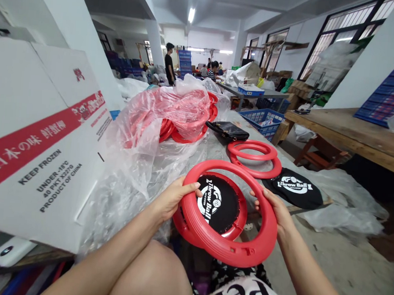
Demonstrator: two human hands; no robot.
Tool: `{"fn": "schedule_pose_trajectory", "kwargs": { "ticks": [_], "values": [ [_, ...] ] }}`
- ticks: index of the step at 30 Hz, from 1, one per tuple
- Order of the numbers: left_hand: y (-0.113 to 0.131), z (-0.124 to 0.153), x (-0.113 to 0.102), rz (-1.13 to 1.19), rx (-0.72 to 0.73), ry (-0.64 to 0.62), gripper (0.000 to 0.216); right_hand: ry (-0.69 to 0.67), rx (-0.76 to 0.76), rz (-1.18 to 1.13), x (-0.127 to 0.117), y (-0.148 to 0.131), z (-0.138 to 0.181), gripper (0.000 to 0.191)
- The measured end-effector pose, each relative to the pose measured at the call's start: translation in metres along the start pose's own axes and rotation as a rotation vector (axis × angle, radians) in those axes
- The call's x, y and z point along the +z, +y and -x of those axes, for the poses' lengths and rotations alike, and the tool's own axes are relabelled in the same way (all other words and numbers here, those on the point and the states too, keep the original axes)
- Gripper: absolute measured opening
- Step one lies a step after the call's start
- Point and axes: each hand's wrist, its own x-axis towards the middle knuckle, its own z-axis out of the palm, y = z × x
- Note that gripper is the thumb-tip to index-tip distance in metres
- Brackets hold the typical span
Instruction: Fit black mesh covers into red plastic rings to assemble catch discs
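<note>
I hold a large red plastic ring (240,251) over my lap by both sides. My left hand (173,197) grips its left rim, thumb across the top. My right hand (275,209) grips the right rim. Under the ring sits a red disc with a black fabric centre (218,203) printed "Throw Ball". Two more red rings (253,158) lie stacked on the table beyond. A black round fabric piece (295,188) with the same print lies to their right.
A clear plastic bag of red rings (172,110) lies on the table at centre left. A white cardboard box (39,136) stands at the left. A black pouch (228,131), blue baskets (263,118) and a wooden bench (349,131) lie further off. People stand at the back.
</note>
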Motion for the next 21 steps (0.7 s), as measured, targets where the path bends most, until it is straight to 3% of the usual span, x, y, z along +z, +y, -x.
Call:
{"fn": "schedule_pose_trajectory", "kwargs": {
  "ticks": [3, 6, 10, 16, 19, 21],
  "values": [
    [0.002, -0.001, 0.001, 0.015, 0.027, 0.057, 0.030, 0.029, 0.012, -0.014, 0.003, 0.003, 0.000, 0.033],
    [0.005, -0.002, 0.001, 0.083, 0.022, 0.146, 0.024, 0.143, 0.008, 0.036, -0.001, 0.010, 0.001, 0.041],
    [0.010, -0.002, 0.000, 0.196, 0.049, 0.250, 0.016, 0.235, -0.157, 0.314, -0.029, 0.021, 0.008, 0.037],
    [0.012, 0.002, 0.003, 0.237, 0.131, 0.229, 0.016, 0.025, -0.269, 1.007, -0.077, 0.023, 0.020, 0.044],
    [0.011, 0.005, 0.004, 0.243, 0.145, 0.202, 0.017, -0.146, -0.269, 1.411, -0.091, 0.024, 0.023, 0.038],
    [0.011, 0.008, 0.003, 0.256, 0.153, 0.192, 0.017, -0.171, -0.302, 1.616, -0.099, 0.026, 0.022, 0.030]
  ]
}}
